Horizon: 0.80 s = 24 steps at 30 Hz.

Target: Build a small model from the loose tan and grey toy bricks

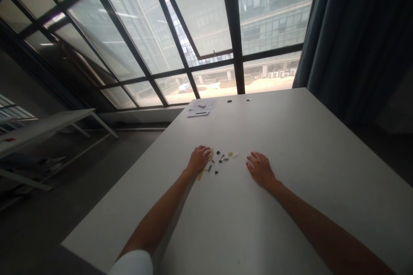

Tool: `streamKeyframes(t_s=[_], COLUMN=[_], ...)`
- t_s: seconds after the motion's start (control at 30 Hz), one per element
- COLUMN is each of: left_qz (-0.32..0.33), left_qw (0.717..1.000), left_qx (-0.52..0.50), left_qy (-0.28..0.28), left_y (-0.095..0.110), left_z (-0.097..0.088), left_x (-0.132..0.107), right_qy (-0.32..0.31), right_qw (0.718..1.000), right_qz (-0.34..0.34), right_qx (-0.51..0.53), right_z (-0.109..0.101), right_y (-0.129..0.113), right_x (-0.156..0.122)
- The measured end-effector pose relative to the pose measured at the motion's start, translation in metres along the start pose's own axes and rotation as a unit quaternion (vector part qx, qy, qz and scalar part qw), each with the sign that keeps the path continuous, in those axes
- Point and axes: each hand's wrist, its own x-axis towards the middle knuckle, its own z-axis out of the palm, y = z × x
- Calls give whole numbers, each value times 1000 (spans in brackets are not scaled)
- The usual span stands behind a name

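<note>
Both my hands rest on a white table (290, 137). My left hand (198, 159) is curled, fingers closed over a small pale yellow piece (211, 153) at the left of a scatter of tiny parts. Several small dark and yellow pieces (222, 158) lie between my hands, and a yellow strip (200, 175) sits just under my left wrist. My right hand (260, 168) lies flat on the tabletop to the right of the pieces, fingers stretched out and holding nothing.
White sheets of paper (201, 108) with a small object on them lie at the table's far edge, near two round holes (229, 101). Large windows stand behind, a dark curtain (355, 38) at right, another white table (48, 122) at left.
</note>
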Motion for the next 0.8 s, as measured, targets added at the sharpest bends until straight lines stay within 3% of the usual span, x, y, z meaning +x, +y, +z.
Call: streamKeyframes(t_s=[0.1, 0.23, 0.3, 0.4, 0.53, 0.67, 0.8], left_qz=[-18, -15, 5, 34, 28, 34, 89], left_qw=[998, 999, 999, 994, 985, 987, 985], left_qx=[-50, -44, -40, -11, 37, 42, 43], left_qy=[14, 16, -23, -103, -165, -151, -144], left_y=[-12, -36, -40, -29, -5, 9, 32], left_z=[-7, -25, -33, -37, -29, -19, -16], left_x=[-1, -40, -64, -86, -81, -64, -52], right_qy=[-10, -9, -2, 7, 4, -8, -7], right_qw=[1000, 1000, 1000, 1000, 1000, 1000, 1000], right_qz=[-4, -5, -2, -1, -3, -10, -8], right_qx=[1, -2, -3, -5, -6, -4, -9], right_z=[1, 3, 3, 3, 0, -1, 1], right_y=[3, 1, -1, -2, -1, 1, 0], right_x=[1, 1, 1, 0, 0, 0, 1])
